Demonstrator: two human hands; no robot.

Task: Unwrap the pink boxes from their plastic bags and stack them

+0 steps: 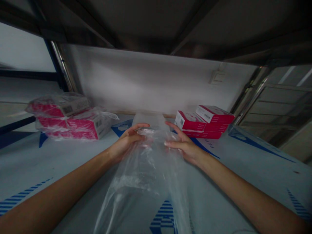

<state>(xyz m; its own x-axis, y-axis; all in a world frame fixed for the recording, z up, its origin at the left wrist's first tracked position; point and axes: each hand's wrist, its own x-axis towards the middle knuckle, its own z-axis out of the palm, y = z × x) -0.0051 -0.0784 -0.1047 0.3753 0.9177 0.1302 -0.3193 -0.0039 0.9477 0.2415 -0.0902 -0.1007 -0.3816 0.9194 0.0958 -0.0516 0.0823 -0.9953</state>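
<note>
A clear plastic bag (146, 172) hangs between my hands and spreads toward me over the shelf. My left hand (128, 141) grips its left edge near the top, with the thumb and fingers curved around the film. On the opposite edge, my right hand (181, 143) holds the bag between thumb and fingers, the index finger stretched forward. Just beyond lies more flat translucent plastic (148, 119), partly hidden by the bag. Nothing but the shelf surface shows through the film.
Pink and white boxes wrapped in clear plastic (80, 125) sit at the left. Unwrapped pink and white boxes (204, 122) are stacked at the right. A dark shelf (146, 26) hangs low overhead. Metal posts (251, 94) and a white wall (146, 81) bound the space.
</note>
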